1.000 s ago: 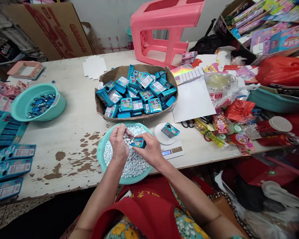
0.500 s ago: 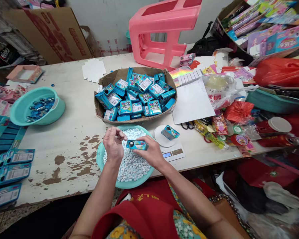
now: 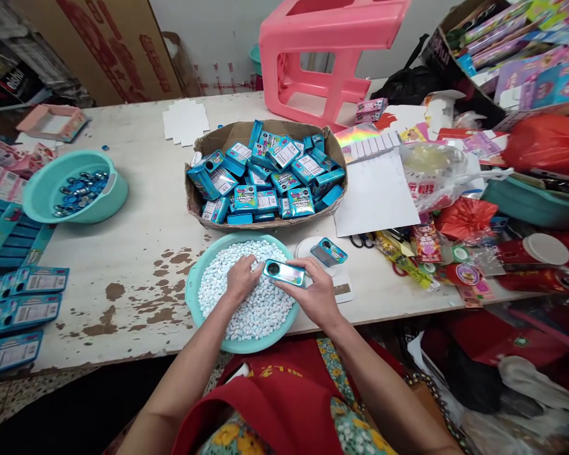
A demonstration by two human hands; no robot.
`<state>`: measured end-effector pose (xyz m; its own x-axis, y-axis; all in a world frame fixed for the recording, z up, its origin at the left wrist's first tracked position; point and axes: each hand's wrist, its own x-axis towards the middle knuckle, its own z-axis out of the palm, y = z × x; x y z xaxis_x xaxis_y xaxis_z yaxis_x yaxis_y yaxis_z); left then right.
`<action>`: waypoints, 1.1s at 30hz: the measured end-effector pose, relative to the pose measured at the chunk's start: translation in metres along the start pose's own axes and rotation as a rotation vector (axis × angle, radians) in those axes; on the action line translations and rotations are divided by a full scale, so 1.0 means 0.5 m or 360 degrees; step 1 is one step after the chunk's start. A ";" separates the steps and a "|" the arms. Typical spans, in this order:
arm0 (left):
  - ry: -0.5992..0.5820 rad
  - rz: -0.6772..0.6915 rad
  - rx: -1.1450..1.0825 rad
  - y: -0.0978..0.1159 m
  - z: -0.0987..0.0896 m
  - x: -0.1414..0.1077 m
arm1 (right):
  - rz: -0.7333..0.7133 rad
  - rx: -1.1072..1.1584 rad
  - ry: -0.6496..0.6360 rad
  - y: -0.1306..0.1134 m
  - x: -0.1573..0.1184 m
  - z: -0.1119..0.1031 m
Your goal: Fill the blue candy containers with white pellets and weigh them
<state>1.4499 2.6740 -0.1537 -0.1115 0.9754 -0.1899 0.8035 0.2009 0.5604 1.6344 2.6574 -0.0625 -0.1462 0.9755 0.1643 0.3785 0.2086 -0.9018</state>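
In my right hand (image 3: 320, 291) is a small blue tin (image 3: 284, 273), tilted so that the dark round hole in its top shows. It is held above a turquoise basin (image 3: 193, 297) full of small white and pale-blue candies (image 3: 256, 321). My left hand (image 3: 241, 278) is down at the candies with its fingers curled, close to the tin's hole end. What its fingertips hold, if anything, is hidden. Just beyond my right hand, another blue tin (image 3: 329, 251) rests on a white scale (image 3: 344, 287), which my hand partly covers.
A cardboard tray (image 3: 196, 212) heaped with blue tins stands behind the basin. To the left are a turquoise bowl (image 3: 116, 202) of metallic caps and rows of blue packs (image 3: 33, 308). White paper (image 3: 377, 202), scissors (image 3: 361, 240) and a pink stool (image 3: 332, 38) lie beyond.
My left hand has lowered from above the basin to the candies. My right hand has shifted right with the tin, whose hole now looks dark and open. The whole view has shifted slightly.
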 end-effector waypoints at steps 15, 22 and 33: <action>0.0446 -0.0292 -0.2496 0.104 -0.159 -0.051 | -0.0220 -0.0553 -0.0400 -0.037 0.017 0.100; 0.0636 -0.0066 -0.2354 0.109 -0.167 -0.048 | -0.0180 -0.0430 -0.0332 -0.051 0.029 0.097; 0.0632 -0.0117 -0.2242 0.127 -0.164 -0.045 | -0.0098 -0.0283 -0.0312 -0.048 0.031 0.091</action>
<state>1.4554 2.6720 -0.0476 -0.4636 0.8727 -0.1529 -0.4084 -0.0573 0.9110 1.5814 2.6643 -0.0568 -0.3415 0.9321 0.1208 0.5154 0.2931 -0.8053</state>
